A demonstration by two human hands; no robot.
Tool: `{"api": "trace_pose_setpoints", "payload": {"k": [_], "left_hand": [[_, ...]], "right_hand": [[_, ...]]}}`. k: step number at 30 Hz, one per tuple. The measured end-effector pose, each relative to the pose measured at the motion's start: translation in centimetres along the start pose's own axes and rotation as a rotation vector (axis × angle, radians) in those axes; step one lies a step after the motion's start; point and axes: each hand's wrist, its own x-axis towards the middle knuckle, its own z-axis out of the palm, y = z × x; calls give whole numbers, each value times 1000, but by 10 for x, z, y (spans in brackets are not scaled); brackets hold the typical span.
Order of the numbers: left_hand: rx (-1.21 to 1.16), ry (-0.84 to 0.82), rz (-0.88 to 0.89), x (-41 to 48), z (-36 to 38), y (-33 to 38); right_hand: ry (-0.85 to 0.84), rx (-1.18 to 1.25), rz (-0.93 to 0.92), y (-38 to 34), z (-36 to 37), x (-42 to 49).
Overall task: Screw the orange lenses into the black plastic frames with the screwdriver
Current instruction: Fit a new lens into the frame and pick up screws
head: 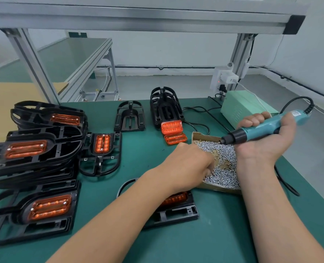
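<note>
**Reaching for screws, driver in hand**

I see the green table (214,234) filling most of the view, with an aluminium rack (138,18) standing over its far edge. On the left lie stacks of black frames (66,141), and the top one of each has an orange lens fitted. Nearest to me, a black frame (176,211) lies flat on the table under my left forearm, with an orange lens (174,199) sitting in it, partly hidden by the arm. Toward the middle rests a single frame (98,160) with a lens in it. Beyond it is an empty frame (129,110), and to the right of that a pile of empty frames (165,107). A pale green power unit (242,109) sits at the far right corner.

A cardboard box (220,187) lies between my two hands. My right hand (267,137) is turned palm up, fingers wrapped round the blue screwdriver (261,128). Its black nose points left over the far corner of the box, and its cable (288,185) trails down the right side of the table. My left hand (189,164) dips into the box, fingers bent down among the contents. The tips are hidden, so I cannot tell whether they hold anything.

Two loose lenses (171,127) lie against the foot of the pile of empty frames, just beyond the box. Small silver screws (221,160) cover the floor of the box.
</note>
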Motion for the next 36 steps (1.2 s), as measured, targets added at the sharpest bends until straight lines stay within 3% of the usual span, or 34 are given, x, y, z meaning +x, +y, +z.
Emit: {"api": "trace_pose_setpoints", "payload": {"k": [10,28,33,36], "left_hand": [[-164,78,20,-9,-6,-6],[-473,61,-115,-17,-12,-16],[-817,121,-182,-24,-26,-26],[-1163,124,-246,-35,-36,-36]], "right_hand": [[13,-4,1,1,0,-1],[3,-27,14,4,1,-5],[0,-31,23,5,1,-4],[-4,-54,39,9,2,-6]]}}
